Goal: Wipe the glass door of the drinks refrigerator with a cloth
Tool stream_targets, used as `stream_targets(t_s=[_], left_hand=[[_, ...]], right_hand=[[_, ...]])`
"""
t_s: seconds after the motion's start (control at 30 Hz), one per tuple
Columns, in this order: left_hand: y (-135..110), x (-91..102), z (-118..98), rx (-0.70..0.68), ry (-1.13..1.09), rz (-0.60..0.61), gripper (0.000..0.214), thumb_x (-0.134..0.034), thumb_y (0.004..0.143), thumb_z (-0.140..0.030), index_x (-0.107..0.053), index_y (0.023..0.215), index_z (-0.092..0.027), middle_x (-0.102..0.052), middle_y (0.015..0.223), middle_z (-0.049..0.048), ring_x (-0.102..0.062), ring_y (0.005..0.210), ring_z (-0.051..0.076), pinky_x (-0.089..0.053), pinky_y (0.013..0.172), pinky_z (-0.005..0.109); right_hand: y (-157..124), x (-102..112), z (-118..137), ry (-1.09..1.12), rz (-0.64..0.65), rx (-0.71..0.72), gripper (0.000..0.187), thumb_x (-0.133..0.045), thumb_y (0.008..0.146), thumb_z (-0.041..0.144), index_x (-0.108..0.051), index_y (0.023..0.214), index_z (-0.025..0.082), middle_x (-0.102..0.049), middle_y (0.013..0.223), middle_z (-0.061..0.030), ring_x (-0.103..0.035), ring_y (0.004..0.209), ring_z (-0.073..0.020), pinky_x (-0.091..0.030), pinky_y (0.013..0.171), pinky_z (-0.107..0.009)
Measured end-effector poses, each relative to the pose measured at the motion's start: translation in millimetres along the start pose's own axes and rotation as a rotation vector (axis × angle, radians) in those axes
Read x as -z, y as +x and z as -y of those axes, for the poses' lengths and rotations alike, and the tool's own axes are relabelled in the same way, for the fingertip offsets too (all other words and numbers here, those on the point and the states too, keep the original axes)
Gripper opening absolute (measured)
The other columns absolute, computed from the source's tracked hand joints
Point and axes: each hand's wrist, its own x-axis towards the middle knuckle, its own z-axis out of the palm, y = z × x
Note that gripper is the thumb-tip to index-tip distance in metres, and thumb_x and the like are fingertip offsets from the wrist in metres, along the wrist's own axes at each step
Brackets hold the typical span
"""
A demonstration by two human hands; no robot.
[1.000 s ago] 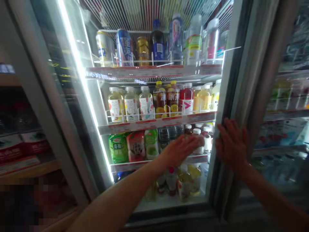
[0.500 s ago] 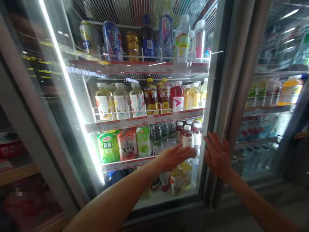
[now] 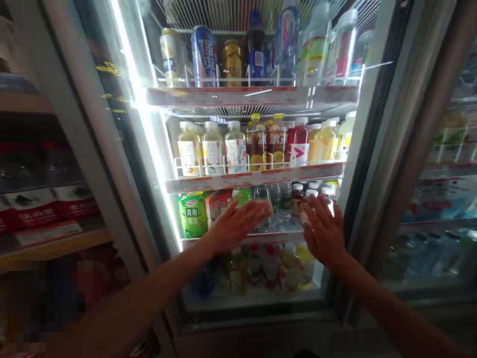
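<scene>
My left hand [image 3: 238,223] is open, with fingers stretched out to the right before the third shelf. It partly hides a red drink pack [image 3: 215,205] and some clear water bottles [image 3: 285,199]. To its right, my right hand [image 3: 324,233] is also open, fingers pointing up, in front of small white-capped bottles [image 3: 297,193]. Neither hand holds anything that I can see. Reflections show on the glass in front of the shelves of the lit drinks fridge [image 3: 246,179]. I cannot tell whether the fingers touch the glass.
Cans [image 3: 203,52] and bottles line the top shelf, with tea bottles [image 3: 235,149] below. More bottles [image 3: 270,266] stand at the bottom. A metal door frame [image 3: 413,124] runs up the right, beside another fridge. Red boxes [image 3: 39,211] sit on a shelf at left.
My right hand has left the fridge's right door frame and moved left, in front of the bottles. My left hand has shifted left across the shelf. The view has swung left.
</scene>
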Motion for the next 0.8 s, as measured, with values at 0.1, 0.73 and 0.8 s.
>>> stream_targets(t_s=[0.1,0.73,0.8], left_hand=[[-27.3,5.6,6.9,-0.125,-0.018,-0.002,0.045,-0.043,0.089,-0.021,-0.049,0.133,-0.029,-0.034,0.151,-0.0054,-0.013,0.145,0.012,-0.011,0.120,0.036],[-155.1,15.1,12.8,0.554,0.009,-0.050,0.071,-0.045,0.090,-0.025,-0.008,0.149,-0.038,-0.039,0.146,-0.0060,-0.025,0.140,0.014,-0.008,0.122,0.032],[-161.1,15.4,14.1,0.583,0.025,-0.023,0.071,-0.045,0.091,-0.025,-0.006,0.148,-0.040,-0.039,0.147,-0.0068,-0.024,0.140,0.014,-0.007,0.122,0.034]], right_hand=[[20.4,-8.7,22.9,0.057,0.001,0.049,0.070,-0.047,0.086,0.013,-0.019,0.149,0.026,-0.029,0.154,-0.0069,-0.025,0.143,-0.0223,-0.018,0.117,-0.051],[66.6,-27.9,90.2,0.136,0.053,0.198,0.068,-0.045,0.086,0.012,-0.021,0.149,0.027,-0.033,0.152,-0.0084,-0.027,0.142,-0.0236,-0.019,0.118,-0.051],[68.3,-29.4,92.6,0.148,0.046,0.207,0.069,-0.045,0.086,0.013,-0.019,0.149,0.027,-0.032,0.152,-0.0087,-0.027,0.142,-0.0242,-0.020,0.117,-0.052]])
